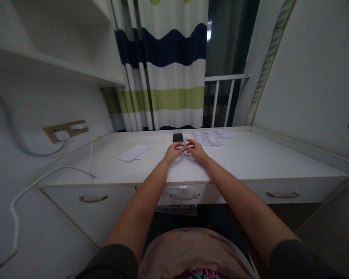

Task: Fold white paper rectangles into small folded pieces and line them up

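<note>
Both my hands meet at the middle of a white desk (250, 159). My left hand (173, 150) and my right hand (194, 149) pinch a small white piece of paper (184, 151) between their fingertips. It is too small to tell its shape. Just beyond the hands lies a black phone (178, 137), flat on the desk. A pile of small folded white papers (211, 137) sits to the right of the phone. Flat white sheets of paper (134, 152) lie to the left of my left hand.
A striped curtain (171, 66) hangs behind the desk beside a white railing (223, 97). A wall socket (66, 130) with a white cable (37, 182) is at left. Shelves (55, 66) overhang the left side. Drawers with handles (282, 194) run under the desk front.
</note>
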`<state>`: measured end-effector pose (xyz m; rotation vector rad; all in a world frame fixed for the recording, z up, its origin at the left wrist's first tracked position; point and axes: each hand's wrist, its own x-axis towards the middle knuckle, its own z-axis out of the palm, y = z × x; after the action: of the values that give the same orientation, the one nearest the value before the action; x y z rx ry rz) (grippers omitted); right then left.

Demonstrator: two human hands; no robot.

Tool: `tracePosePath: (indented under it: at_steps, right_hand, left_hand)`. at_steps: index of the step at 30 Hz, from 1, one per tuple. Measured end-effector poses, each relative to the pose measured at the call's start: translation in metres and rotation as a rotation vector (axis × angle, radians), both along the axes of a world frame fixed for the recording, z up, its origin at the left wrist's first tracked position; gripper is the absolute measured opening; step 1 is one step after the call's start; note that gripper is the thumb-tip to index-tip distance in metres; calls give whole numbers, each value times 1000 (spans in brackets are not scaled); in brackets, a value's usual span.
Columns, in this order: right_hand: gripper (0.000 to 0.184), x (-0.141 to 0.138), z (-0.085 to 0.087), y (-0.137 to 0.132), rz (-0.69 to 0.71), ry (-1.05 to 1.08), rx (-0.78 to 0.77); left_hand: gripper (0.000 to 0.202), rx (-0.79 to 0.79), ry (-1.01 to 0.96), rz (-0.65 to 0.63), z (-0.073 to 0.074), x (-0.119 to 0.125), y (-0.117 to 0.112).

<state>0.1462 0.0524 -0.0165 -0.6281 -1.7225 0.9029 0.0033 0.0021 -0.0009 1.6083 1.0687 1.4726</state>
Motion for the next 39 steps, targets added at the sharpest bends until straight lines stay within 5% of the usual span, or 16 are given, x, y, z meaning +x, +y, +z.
tracePosePath:
  at_steps: [20,28,39]
  right_hand:
    - [50,-1,1,0,-19,-2,-9]
    - [46,0,2,1,-66,-49,40]
    - [31,0,2,-2,-119,-80,42]
  left_hand:
    - [23,0,26,64,4,0,-3]
    - [44,-1,45,66,4,1,-3]
    - [49,14,120,77,1,3,-2]
